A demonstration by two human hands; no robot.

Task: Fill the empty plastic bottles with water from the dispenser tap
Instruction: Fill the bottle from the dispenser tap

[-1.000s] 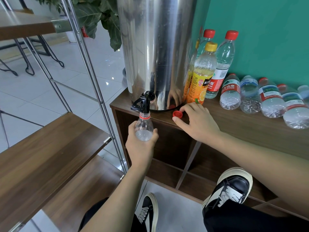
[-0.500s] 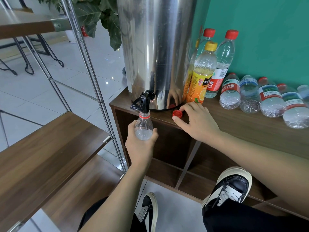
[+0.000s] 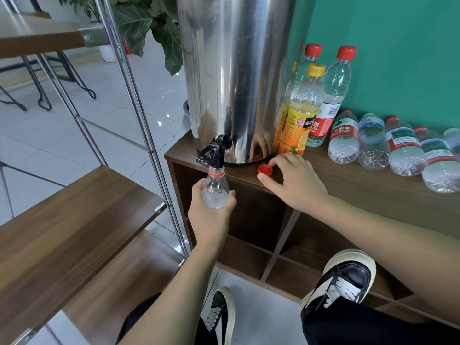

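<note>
Head view: a clear plastic bottle [image 3: 214,190] is gripped around its body by the left hand [image 3: 209,215], its open neck held just under the black tap [image 3: 212,153] of the steel dispenser [image 3: 236,70]. To the right of that grip, the right hand [image 3: 296,183] rests with relaxed fingers on the wooden cabinet top [image 3: 361,185], touching a loose red cap [image 3: 264,169]. Farther right, "SPRING" is legible on a red-capped bottle's label [image 3: 321,125], beside an orange-labelled juice bottle [image 3: 302,113] whose writing cannot be read.

**Tight at the tap, open to the front**

We see the dispenser [image 3: 234,78] walling off the counter [image 3: 353,185] rear-left; standing bottles [image 3: 305,113] and lying bottles [image 3: 403,150] crowd the back. The counter's front strip lies bare. A metal rack [image 3: 139,115] hems the left.
</note>
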